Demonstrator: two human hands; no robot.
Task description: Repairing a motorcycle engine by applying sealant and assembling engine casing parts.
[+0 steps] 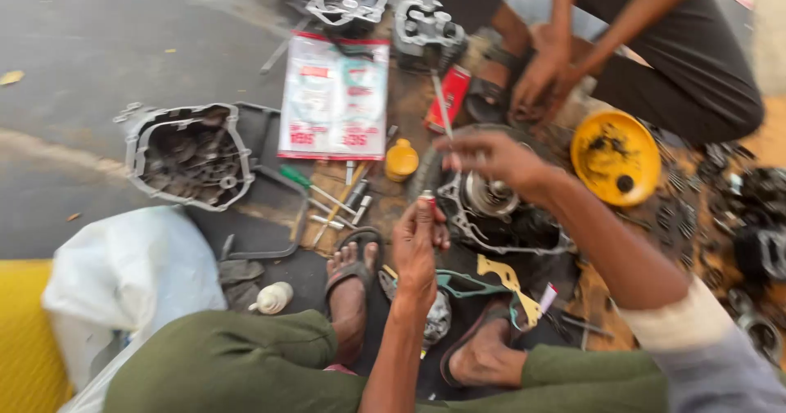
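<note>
My left hand (416, 245) is closed around a small red-and-white tube, held upright at the centre of the head view. My right hand (490, 156) pinches a thin metal rod (442, 106) that points up and away. Both hands hover above a grey engine case (490, 204) with a round metal part in it, lying on the ground by my sandalled feet. A yellowish gasket (501, 274) lies just below the case.
A second engine cover (190, 154) sits at the left, next to a printed plastic packet (336, 95). Screwdrivers and sockets (332, 202), a yellow cap (401, 159) and a yellow bowl (616, 156) surround the case. Another person's hands (540, 81) work opposite me. A white bag (131, 278) lies near left.
</note>
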